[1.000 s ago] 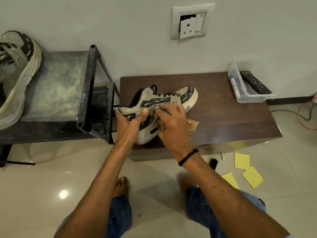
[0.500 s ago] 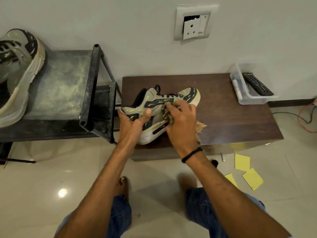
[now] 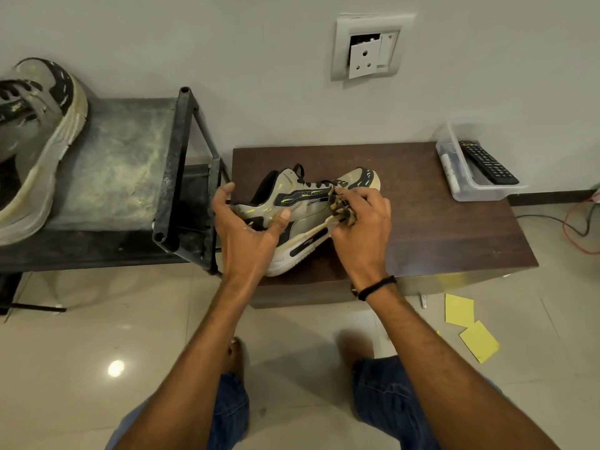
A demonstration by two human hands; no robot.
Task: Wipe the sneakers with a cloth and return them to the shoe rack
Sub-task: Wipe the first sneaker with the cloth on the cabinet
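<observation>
A beige sneaker (image 3: 302,203) with black and yellow marks lies tilted on its side on the low brown table (image 3: 422,203). My left hand (image 3: 243,225) grips its heel end, thumb on the side panel. My right hand (image 3: 363,219) holds a bunched tan cloth (image 3: 341,207) against the shoe's side below the laces. The matching second sneaker (image 3: 35,138) stands on top of the black metal shoe rack (image 3: 130,170) at the left.
A clear plastic bin (image 3: 467,183) with a black remote (image 3: 488,164) sits at the table's right rear corner. Yellow paper notes (image 3: 467,323) lie on the tiled floor. Cables (image 3: 578,228) run at the right wall. A wall socket (image 3: 370,47) hangs above.
My right hand has slid with the cloth along the shoe's side from the middle toward the toe. My left hand's fingers have loosened round the heel.
</observation>
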